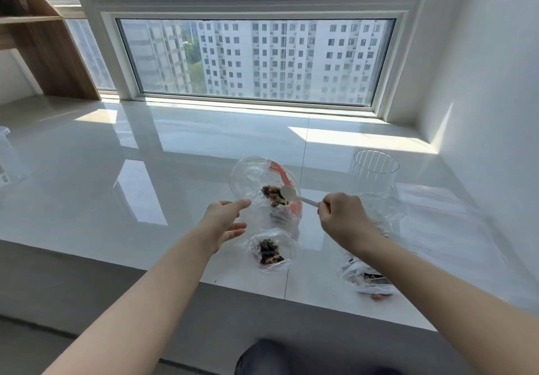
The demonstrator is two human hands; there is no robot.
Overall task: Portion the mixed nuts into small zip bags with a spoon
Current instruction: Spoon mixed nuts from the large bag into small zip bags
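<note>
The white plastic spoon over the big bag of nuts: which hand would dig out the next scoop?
The right hand. It already grips the white plastic spoon, whose bowl sits at the nuts in the large clear red-zip bag. The left hand is open beside that bag.

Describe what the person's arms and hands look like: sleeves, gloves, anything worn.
Both forearms are bare up to the frame's edge, with no sleeves in view. The left hand and the right hand wear no gloves; no rings, watch or bracelets show on either wrist.
</note>
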